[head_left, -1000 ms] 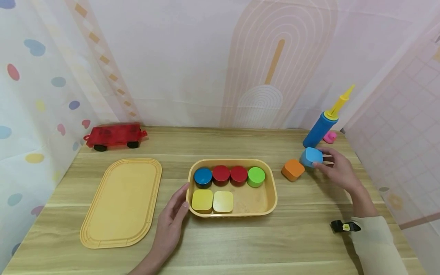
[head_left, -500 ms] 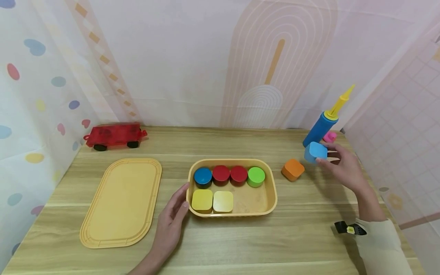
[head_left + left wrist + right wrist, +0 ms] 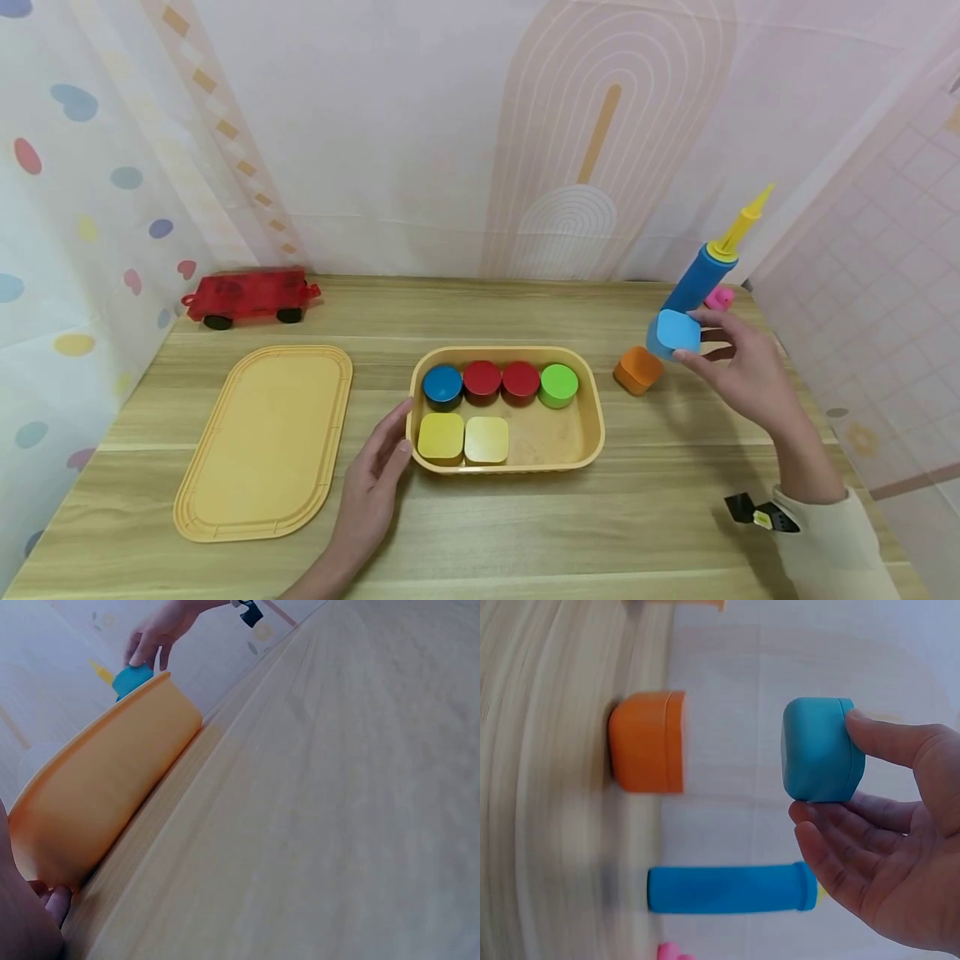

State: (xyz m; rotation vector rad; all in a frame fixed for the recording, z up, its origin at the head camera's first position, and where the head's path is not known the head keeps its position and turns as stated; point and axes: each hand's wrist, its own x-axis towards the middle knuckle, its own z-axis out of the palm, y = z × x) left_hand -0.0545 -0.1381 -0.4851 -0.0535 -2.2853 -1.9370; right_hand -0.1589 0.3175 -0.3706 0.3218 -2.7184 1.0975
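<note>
My right hand [image 3: 738, 367] pinches a light blue rounded-square block [image 3: 817, 750] between thumb and fingers. In the right wrist view, this block is held well above the table, and a seam runs round it near one face. An orange block [image 3: 637, 372] of like shape stands on the table, partly overlapped by the blue one in the head view. My left hand [image 3: 373, 479] rests against the left end of a yellow-orange tub [image 3: 592, 433], its fingertips low on the outer wall. Inside the tub, several round blocks form a back row, with a yellow block [image 3: 442, 437] and a pale yellow block [image 3: 487, 439] in front.
A matching flat lid [image 3: 266, 442] lies left of the tub. Behind it sits a red toy wagon [image 3: 251, 296]. At back right, a blue pump [image 3: 697, 283] with a yellow nozzle stands beside a pink duck [image 3: 720, 298]. Fabric hangs behind the table.
My right hand has lifted the light blue block from beside the orange one, first rightward, then back left over the orange block's edge. The left hand and tub stay put.
</note>
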